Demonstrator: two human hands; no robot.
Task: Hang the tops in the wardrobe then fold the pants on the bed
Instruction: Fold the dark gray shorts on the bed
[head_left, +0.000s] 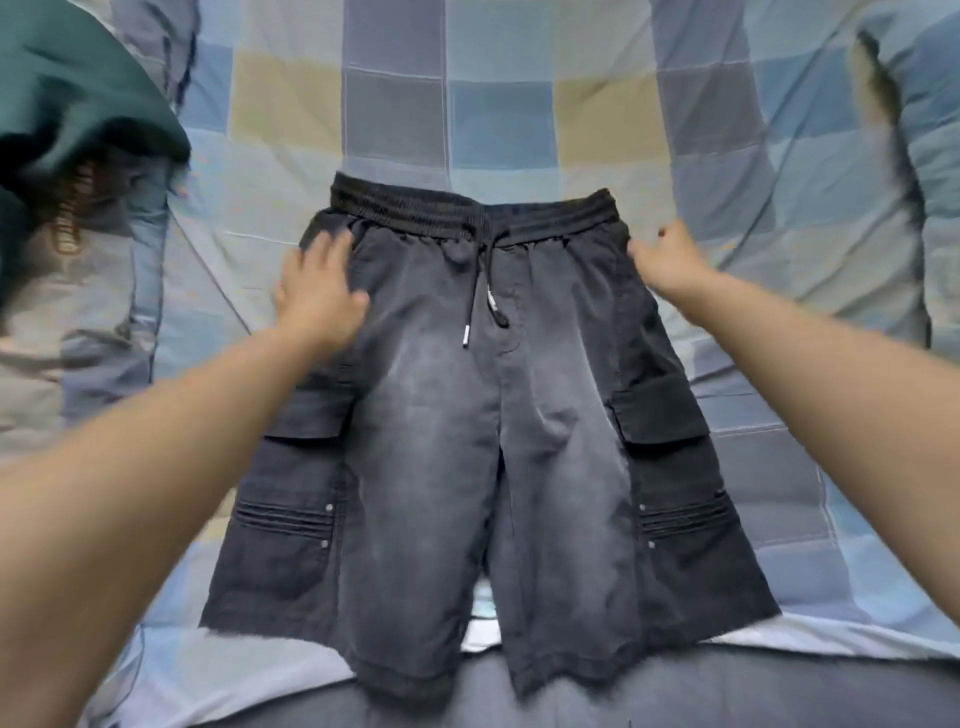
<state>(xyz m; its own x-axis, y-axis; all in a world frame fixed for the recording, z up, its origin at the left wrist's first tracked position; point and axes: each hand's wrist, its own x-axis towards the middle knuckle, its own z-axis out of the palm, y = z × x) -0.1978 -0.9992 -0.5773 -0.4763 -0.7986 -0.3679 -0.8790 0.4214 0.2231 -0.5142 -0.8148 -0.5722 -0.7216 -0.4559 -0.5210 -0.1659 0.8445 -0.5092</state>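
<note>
Faded black cargo shorts (441, 415) with an elastic waistband and a drawstring lie spread flat on the bed, waistband far from me, legs toward me. My left hand (319, 291) rests flat with fingers spread on the shorts' left hip, just below the waistband. My right hand (670, 260) is at the right hip edge of the shorts, fingers curled; whether it pinches the fabric is unclear because of blur.
The bed is covered by a checked sheet (498, 104) in blue, grey and beige. A dark green garment (78, 93) lies bunched at the far left. The bed's front edge (675, 654) runs under the shorts' hems.
</note>
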